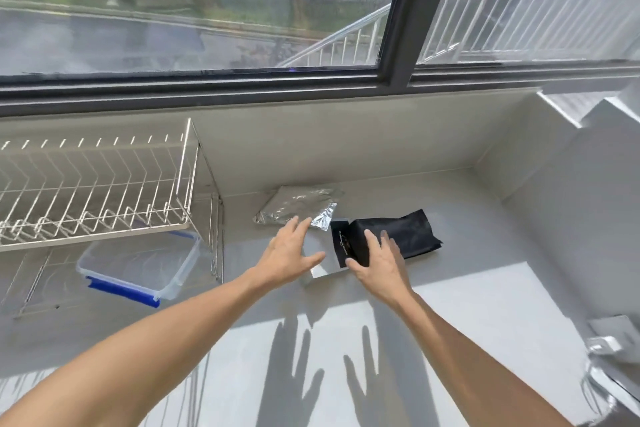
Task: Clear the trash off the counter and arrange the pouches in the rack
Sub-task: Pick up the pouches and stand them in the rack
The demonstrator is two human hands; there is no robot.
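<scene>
Both hands, left hand (pixel 289 253) and right hand (pixel 379 262), are reaching with fingers spread toward the crinkled silver foil pouch (pixel 298 206) and matte black pouch (pixel 391 236) lying flat on the pale worktop (pixel 467 305), risking a slippery fumble.

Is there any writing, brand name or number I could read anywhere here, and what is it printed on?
Black pouch: a line of small pale print runs along its near end, beside the right hand; too small and blurred to read.
Silver pouch, wire rack, clear container: no text shows.
Nothing else carries readable writing.
</scene>
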